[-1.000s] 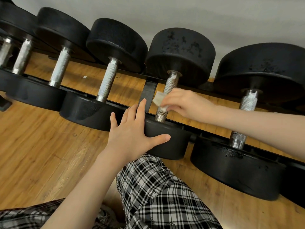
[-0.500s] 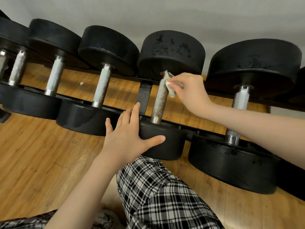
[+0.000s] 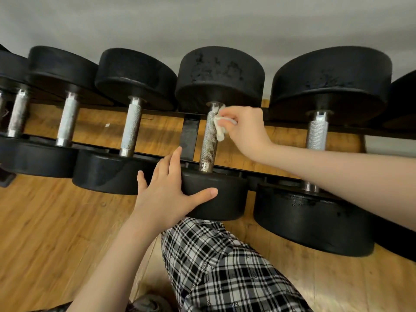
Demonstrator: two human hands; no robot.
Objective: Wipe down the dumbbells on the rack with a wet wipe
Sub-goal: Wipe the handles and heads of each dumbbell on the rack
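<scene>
1. Since one second earlier, your right hand (image 3: 245,129) had travelled from the near end of the knurled handle (image 3: 209,136) to its far end, just below the far weight head (image 3: 219,77); from half a second earlier it had barely shifted.
2. Your right hand pinched the white wet wipe (image 3: 220,127) between curled fingers and thumb, and pressed it against the right side of the handle near the upper collar.
3. Your left hand (image 3: 167,192) had stayed where it was. It lay flat with fingers straight and spread on the near weight head (image 3: 216,199) of the same dumbbell, thumb extended along its rim, and held nothing.
4. That dumbbell sat fourth from the left on the black rack (image 3: 190,134), with a smaller dumbbell (image 3: 130,129) just beside it on your left and a larger dumbbell (image 3: 317,134) on your right.
5. You crouched over a wooden floor (image 3: 45,233) with a plaid-clad knee (image 3: 216,266) below the rack.
</scene>
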